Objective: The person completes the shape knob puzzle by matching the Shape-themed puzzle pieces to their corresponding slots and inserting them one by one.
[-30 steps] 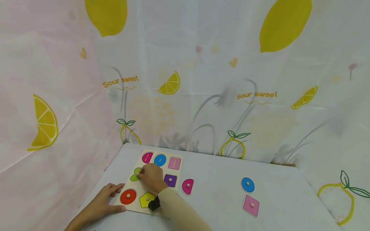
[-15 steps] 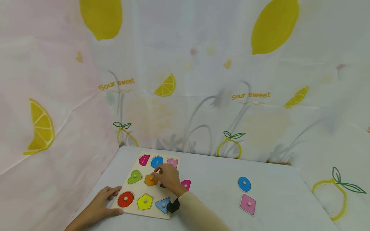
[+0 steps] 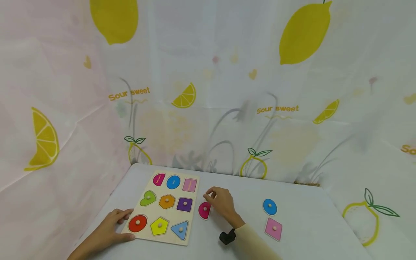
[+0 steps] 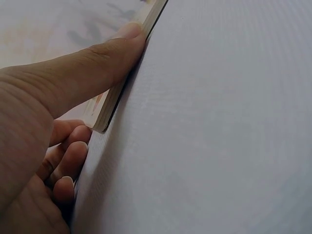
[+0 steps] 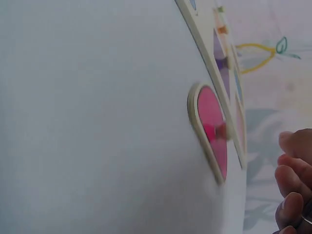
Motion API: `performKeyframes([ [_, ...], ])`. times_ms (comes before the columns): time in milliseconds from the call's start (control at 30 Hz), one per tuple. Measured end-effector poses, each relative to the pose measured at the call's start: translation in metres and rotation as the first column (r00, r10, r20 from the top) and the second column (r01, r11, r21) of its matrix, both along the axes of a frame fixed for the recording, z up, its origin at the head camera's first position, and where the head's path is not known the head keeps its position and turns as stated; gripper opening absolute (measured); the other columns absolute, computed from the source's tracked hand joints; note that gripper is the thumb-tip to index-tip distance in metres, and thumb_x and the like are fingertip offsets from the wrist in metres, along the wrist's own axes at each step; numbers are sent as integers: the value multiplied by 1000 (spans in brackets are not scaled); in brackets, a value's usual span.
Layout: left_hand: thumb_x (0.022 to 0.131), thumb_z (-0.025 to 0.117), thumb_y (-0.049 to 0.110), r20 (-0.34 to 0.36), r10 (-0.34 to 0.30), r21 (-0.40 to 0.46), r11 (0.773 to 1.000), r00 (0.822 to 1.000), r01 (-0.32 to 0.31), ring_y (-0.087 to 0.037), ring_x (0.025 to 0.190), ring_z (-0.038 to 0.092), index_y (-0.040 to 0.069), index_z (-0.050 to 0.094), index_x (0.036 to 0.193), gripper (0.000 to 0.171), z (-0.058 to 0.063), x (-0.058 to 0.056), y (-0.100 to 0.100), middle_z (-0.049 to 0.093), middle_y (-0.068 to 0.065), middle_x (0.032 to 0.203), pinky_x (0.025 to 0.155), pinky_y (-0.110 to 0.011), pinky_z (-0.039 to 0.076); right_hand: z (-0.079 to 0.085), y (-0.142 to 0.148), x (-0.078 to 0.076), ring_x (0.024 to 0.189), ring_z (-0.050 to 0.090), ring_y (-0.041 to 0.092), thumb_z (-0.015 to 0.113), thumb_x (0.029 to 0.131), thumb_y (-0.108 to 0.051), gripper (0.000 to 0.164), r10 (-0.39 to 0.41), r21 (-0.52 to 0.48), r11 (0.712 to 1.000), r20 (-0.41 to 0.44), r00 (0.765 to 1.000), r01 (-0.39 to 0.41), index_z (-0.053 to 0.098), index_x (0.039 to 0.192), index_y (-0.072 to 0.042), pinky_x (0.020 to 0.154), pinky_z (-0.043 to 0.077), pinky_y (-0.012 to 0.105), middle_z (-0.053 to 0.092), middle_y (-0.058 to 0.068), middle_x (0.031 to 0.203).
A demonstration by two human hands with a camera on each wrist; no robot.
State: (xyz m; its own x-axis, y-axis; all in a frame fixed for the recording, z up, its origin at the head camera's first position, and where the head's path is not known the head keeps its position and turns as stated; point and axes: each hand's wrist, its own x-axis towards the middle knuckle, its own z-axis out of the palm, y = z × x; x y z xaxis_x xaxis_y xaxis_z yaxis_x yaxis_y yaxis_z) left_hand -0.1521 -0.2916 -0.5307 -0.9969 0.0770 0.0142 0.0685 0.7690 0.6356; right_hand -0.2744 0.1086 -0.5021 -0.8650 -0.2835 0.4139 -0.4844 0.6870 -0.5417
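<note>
In the head view a wooden knob puzzle board [image 3: 175, 216] lies on the left of the table. Green heart, orange hexagon, purple square, red circle, yellow pentagon and blue triangle pieces sit in it with their knobs up. Its far row shows three coloured recesses without knobs. My left hand [image 3: 112, 227] grips the near left corner; the left wrist view shows the thumb along one edge and curled fingers at the other. Just beyond the loose magenta half-round piece [image 3: 204, 210], right of the board, my right hand [image 3: 222, 203] hovers with bent fingers, holding nothing.
Farther right on the white tabletop [image 3: 308, 216] lie a loose blue round piece [image 3: 270, 207] and a pink four-sided piece [image 3: 273, 229], both knob up. A lemon-print cloth wall [image 3: 195, 137] stands behind and at both sides.
My right hand has moved right, from the green heart past the orange hexagon, off the board to the magenta piece. The left hand stays at the corner. The head view has shifted slightly.
</note>
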Motion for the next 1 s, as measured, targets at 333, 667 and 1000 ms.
performKeyframes([
  [333, 69, 94, 44, 4, 13, -18, 1000, 1000, -13, -20, 100, 45, 2, 57, 143, 92, 1, 0, -5, 52, -1, 108, 80, -28, 45, -5, 70, 9, 58, 48, 6, 81, 90, -30, 15, -138, -29, 990, 84, 987, 141, 78, 94, -16, 50, 42, 24, 58, -10, 68],
  [667, 69, 94, 43, 25, 1, -1, 1000, 1000, -1, -21, 100, 45, 2, 57, 143, 92, 1, -1, 0, 51, -3, 107, 78, -29, 46, 3, 154, 43, 64, 52, 6, 83, 89, -25, 13, -226, -56, 971, 84, 971, 231, 78, 94, -13, 58, 45, 24, 59, -10, 69],
  [1000, 69, 93, 45, 29, -11, -28, 1000, 1000, 11, -22, 99, 45, -1, 56, 143, 94, 2, -3, -2, 52, -4, 108, 78, -30, 46, -12, 209, 80, 66, 51, 2, 86, 84, -24, 15, -316, 52, 949, 198, 928, 311, 77, 91, -15, 62, 45, 23, 58, -11, 69],
])
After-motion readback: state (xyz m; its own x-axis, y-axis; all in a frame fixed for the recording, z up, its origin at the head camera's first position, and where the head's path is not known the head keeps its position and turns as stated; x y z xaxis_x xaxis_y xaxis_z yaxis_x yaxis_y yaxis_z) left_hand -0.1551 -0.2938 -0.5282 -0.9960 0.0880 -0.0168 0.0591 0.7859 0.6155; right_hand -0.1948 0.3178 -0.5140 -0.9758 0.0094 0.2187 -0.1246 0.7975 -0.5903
